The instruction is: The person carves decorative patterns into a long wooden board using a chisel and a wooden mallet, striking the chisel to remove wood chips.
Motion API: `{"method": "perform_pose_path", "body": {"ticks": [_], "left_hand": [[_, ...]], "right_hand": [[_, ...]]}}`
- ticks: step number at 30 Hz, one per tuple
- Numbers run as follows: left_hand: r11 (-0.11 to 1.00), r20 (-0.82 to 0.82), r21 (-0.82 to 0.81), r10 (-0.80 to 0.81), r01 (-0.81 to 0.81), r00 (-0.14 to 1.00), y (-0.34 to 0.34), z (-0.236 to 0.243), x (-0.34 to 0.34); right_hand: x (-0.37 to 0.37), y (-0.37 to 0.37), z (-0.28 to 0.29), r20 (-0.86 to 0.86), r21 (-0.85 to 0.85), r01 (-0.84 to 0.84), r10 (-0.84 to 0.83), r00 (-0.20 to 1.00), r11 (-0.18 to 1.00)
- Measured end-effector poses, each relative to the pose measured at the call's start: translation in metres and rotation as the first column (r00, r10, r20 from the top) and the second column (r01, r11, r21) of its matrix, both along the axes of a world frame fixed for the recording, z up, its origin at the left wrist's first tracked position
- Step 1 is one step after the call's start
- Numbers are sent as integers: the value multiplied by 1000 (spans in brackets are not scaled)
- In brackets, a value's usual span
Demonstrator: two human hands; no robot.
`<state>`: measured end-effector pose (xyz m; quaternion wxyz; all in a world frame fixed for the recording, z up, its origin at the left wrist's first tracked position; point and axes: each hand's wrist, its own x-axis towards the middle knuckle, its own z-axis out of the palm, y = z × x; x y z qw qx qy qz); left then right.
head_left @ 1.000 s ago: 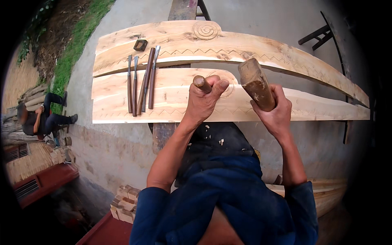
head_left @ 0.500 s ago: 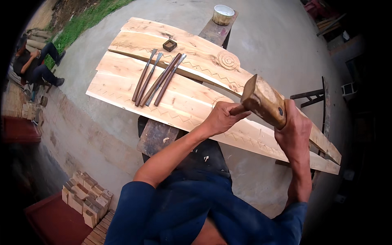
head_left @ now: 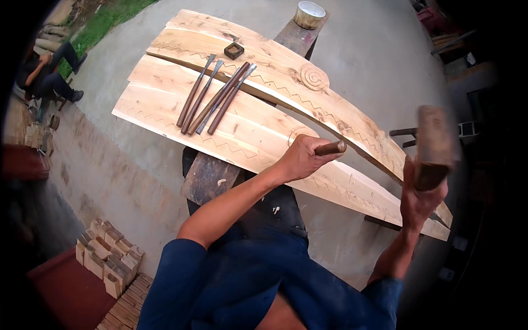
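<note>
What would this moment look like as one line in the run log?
left hand: grips chisel on near plank | right hand: wooden mallet raised, blurred | spare chisels on plank

Mallet [head_left: 434, 144] blurred, chisel [head_left: 329, 148] blade hidden

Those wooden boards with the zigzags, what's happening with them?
A person is carving them. The left hand grips a chisel set against the near plank, beside a faint circle. The right hand has a wooden mallet raised, blurred with motion. Spare chisels lie in a row further along the boards.
</note>
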<state>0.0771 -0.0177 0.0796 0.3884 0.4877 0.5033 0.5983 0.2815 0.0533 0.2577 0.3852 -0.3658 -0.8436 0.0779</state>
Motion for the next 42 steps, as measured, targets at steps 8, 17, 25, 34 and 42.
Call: {"method": "perform_pose_path", "body": {"ticks": [8, 17, 25, 34, 42], "left_hand": [[998, 31, 59, 20, -22, 999, -2, -3, 2], [885, 565, 29, 369, -464, 738, -12, 1, -62], [887, -229, 462, 137, -17, 964, -47, -12, 57], [871, -243, 491, 151, -13, 958, -44, -24, 61], [866, -236, 494, 220, -78, 946, -39, -29, 54]], "right_hand": [[-18, 3, -53, 323, 9, -3, 0, 946, 1000], [42, -41, -195, -115, -834, 55, -270, 956, 549], [46, -41, -218, -180, -929, -34, -370, 912, 368], [46, -33, -217, -150, -947, -36, -340, 928, 318], [45, -33, -217, -119, -952, -6, -351, 929, 306]]}}
